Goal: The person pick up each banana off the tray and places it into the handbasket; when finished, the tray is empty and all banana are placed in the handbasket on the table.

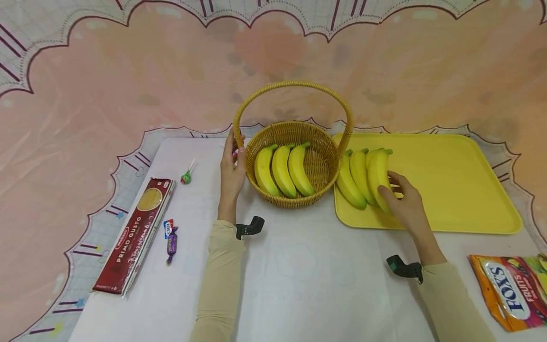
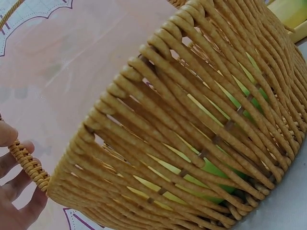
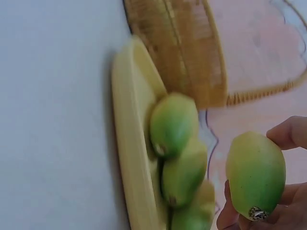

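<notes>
My left hand (image 1: 232,171) grips the wicker basket (image 1: 295,203) by the left foot of its handle (image 2: 29,165), thumb on one side and fingers on the other. Inside the basket three bananas (image 1: 283,171) lie side by side. Over at the yellow tray (image 1: 453,185), my right hand (image 1: 406,202) holds a banana (image 3: 255,167) between thumb and fingers. In the right wrist view this banana is raised off the tray, its dark tip towards the camera. Three more bananas (image 1: 351,183) lie in a row along the tray's left side, close to the basket.
To the left lie a red spaghetti pack (image 1: 134,237), a green lollipop (image 1: 185,177), a purple-wrapped candy (image 1: 172,245) and a small blue-and-red packet (image 1: 168,228). An orange FOX'S Fruits bag (image 1: 508,289) is at the right front. Behind the table hangs a patterned cloth (image 1: 171,85).
</notes>
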A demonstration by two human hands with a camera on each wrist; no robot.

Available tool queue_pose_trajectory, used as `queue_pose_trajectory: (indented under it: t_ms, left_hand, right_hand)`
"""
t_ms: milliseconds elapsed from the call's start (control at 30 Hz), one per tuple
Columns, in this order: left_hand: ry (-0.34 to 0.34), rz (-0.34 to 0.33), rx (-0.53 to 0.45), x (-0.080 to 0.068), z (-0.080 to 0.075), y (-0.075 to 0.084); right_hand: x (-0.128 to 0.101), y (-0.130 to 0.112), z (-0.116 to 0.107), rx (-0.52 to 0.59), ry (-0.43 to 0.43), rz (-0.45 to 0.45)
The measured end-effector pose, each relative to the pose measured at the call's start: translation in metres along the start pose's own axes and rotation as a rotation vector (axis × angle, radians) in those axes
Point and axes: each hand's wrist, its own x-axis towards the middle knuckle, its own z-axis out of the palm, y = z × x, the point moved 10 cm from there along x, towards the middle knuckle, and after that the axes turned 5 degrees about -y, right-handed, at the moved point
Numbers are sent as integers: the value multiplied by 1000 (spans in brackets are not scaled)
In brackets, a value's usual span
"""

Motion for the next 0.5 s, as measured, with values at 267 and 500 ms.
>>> queue_pose_trajectory:
  t_ms: [267, 500]
  left_hand:
    - [-2, -2, -1, -1, 0, -2]
    - [-1, 9, -10, -3, -1, -1]
  right_hand:
    - [-28, -30, 19, -13, 17, -104]
    - [-39, -58, 42, 12, -32, -180]
